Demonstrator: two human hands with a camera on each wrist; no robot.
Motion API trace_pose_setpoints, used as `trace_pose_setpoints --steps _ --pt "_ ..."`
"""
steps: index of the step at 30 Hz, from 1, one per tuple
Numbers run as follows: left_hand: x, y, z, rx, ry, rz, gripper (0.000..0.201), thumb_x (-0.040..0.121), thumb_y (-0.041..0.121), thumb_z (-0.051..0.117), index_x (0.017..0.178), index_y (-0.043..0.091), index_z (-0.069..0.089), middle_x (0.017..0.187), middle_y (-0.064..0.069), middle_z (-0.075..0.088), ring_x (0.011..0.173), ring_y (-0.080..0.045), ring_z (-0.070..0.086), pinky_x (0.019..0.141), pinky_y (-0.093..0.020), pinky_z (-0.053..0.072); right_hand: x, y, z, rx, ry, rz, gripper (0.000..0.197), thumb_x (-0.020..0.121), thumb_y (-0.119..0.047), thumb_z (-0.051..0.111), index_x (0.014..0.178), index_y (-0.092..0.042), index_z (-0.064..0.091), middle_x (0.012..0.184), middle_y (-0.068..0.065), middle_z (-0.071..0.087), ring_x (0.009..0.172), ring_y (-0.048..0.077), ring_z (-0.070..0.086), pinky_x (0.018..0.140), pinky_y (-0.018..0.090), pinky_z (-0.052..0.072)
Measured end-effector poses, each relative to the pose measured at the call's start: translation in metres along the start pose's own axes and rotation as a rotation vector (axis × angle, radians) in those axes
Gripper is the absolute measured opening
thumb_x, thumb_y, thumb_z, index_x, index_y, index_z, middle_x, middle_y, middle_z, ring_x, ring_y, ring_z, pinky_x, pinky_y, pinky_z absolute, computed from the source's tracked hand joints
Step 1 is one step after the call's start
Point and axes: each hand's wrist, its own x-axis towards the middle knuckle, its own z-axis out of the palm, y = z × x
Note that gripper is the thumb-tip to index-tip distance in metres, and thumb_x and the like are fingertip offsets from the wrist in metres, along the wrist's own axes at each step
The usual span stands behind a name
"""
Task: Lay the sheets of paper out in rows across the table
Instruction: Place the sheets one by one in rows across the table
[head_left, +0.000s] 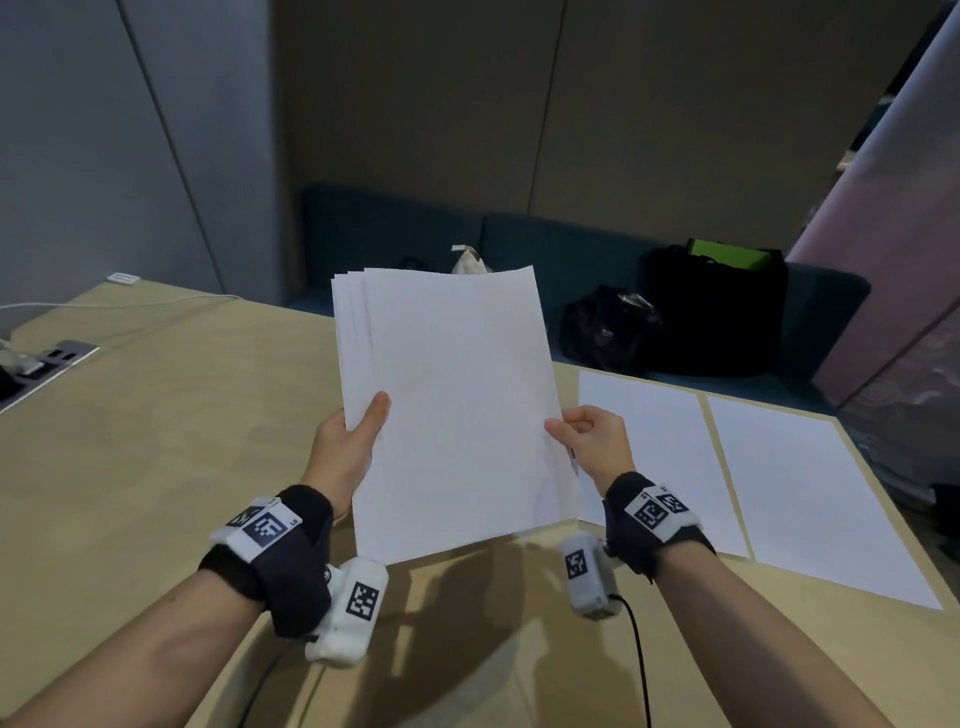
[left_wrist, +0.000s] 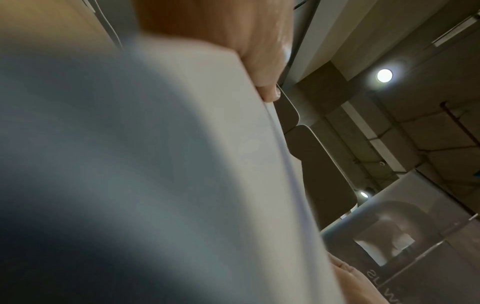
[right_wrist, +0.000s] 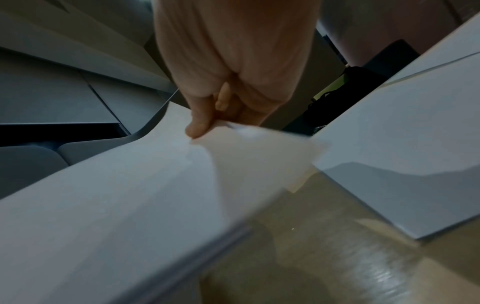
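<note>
Room: grey and tan wall panels behind a dark blue bench (head_left: 519, 244); ceiling lights show in the left wrist view.
Surface: light wooden table (head_left: 156, 415), with a metal socket panel (head_left: 57, 358) set in at the far left and a white cable (head_left: 104, 304) running to it.
Stack of paper (head_left: 452, 410): blank white sheets held up above the table, tilted toward the person, upper edges slightly fanned at the top left corner.
Left hand (head_left: 348, 447): grips the stack's left edge, thumb on the front face, fingers behind and hidden in the head view.
Right hand (head_left: 597, 441): pinches the right edge of the stack between thumb and curled fingers; the right wrist view shows the thumb tip pressing on the paper's edge.
Laid sheets: near sheet (head_left: 660, 457) and far-right sheet (head_left: 810, 499) lie flat side by side at the table's right end, a narrow strip of wood between them; the stack and right hand overlap the near sheet's left edge.
Wrist rigs: dark bands (head_left: 291, 551) carrying white blocks with black-and-white square markers; a black cord hangs from the right one.
Bench items: black bags (head_left: 717, 312), one with a green box (head_left: 727, 254) sticking out, and a pale folded bag (head_left: 467, 260) behind the stack.
Writing: none readable on the sheets; blurred letters on a grey panel in the left wrist view cannot be made out.
</note>
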Motion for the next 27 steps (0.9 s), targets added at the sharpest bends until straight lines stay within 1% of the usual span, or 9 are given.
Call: trace_pose_setpoints --steps 2,4,9,12,14,17,21,24,27 --pt "0.004 0.002 -0.011 0.006 0.009 0.006 0.028 0.093 0.032 0.051 0.113 0.014 0.058 0.099 0.004 0.066 0.086 -0.007 0.063 0.067 -0.018 0.049 0.002 0.000 0.012 0.050 0.033 0.000 0.012 0.085 -0.015 0.064 0.075 -0.013 0.058 0.073 0.006 0.061 0.051 0.002 0.058 0.052 0.014 0.046" --pt "0.008 0.004 -0.022 0.015 0.030 0.014 0.031 0.093 0.032 0.051 0.117 0.013 0.058 0.107 0.000 0.065 0.089 -0.009 0.062 0.071 -0.019 0.046 0.007 0.001 0.024 0.083 0.082 0.026 0.010 0.088 -0.017 0.060 0.082 -0.011 0.059 0.082 0.009 0.061 0.070 0.015 0.058 0.068 0.025 0.047" --pt "0.022 0.012 -0.050 -0.001 0.076 -0.004 0.039 0.093 0.031 0.051 0.124 0.007 0.057 0.114 -0.004 0.063 0.100 -0.021 0.061 0.082 -0.028 0.046 0.026 0.012 0.041 0.089 0.266 0.148 0.020 0.090 -0.016 0.053 0.101 0.001 0.056 0.087 0.011 0.059 0.078 0.025 0.055 0.075 0.035 0.048" --pt "0.034 0.018 -0.067 -0.023 0.096 0.001 0.039 0.094 0.030 0.051 0.125 0.006 0.056 0.116 -0.005 0.063 0.099 -0.021 0.062 0.078 -0.028 0.049 0.032 0.019 0.049 -0.016 0.335 0.167 0.017 0.092 -0.010 0.047 0.108 -0.006 0.047 0.085 0.011 0.055 0.078 0.027 0.054 0.070 0.035 0.046" --pt "0.042 0.021 -0.076 -0.029 0.112 0.006 0.040 0.093 0.030 0.051 0.125 0.006 0.056 0.121 -0.006 0.063 0.106 -0.023 0.062 0.086 -0.032 0.049 0.034 0.023 0.055 -0.106 0.314 0.143 0.013 0.092 -0.003 0.040 0.101 -0.010 0.045 0.083 0.014 0.053 0.073 0.027 0.051 0.065 0.034 0.043" --pt "0.053 0.024 -0.088 -0.020 0.127 0.010 0.040 0.093 0.031 0.052 0.125 0.008 0.056 0.124 -0.006 0.063 0.111 -0.023 0.060 0.093 -0.034 0.046 0.039 0.032 0.067 -0.325 0.231 0.132 0.035 0.083 0.013 0.028 0.098 -0.002 0.055 0.096 0.014 0.053 0.079 0.029 0.053 0.069 0.036 0.046" --pt "0.065 0.027 -0.100 -0.007 0.127 0.005 0.041 0.092 0.034 0.053 0.124 0.009 0.058 0.123 -0.005 0.064 0.112 -0.024 0.061 0.095 -0.036 0.047 0.050 0.044 0.070 -0.482 0.125 0.219 0.029 0.089 0.006 0.034 0.109 0.005 0.054 0.091 0.007 0.053 0.071 0.022 0.049 0.064 0.034 0.039" --pt "0.071 0.027 -0.105 -0.004 0.122 0.004 0.040 0.092 0.033 0.053 0.123 0.008 0.058 0.122 -0.006 0.064 0.111 -0.024 0.062 0.091 -0.035 0.049 0.053 0.052 0.073 -0.713 0.046 0.223 0.030 0.085 0.006 0.048 0.113 -0.002 0.057 0.123 0.018 0.046 0.102 0.034 0.052 0.090 0.037 0.045" --pt "0.076 0.024 -0.109 -0.012 0.125 -0.006 0.041 0.092 0.033 0.053 0.124 0.008 0.058 0.123 -0.006 0.064 0.112 -0.024 0.061 0.093 -0.035 0.048 0.045 0.051 0.083 -0.897 0.106 0.197 0.028 0.085 -0.002 0.051 0.113 -0.009 0.055 0.126 0.017 0.037 0.114 0.036 0.041 0.100 0.040 0.037"
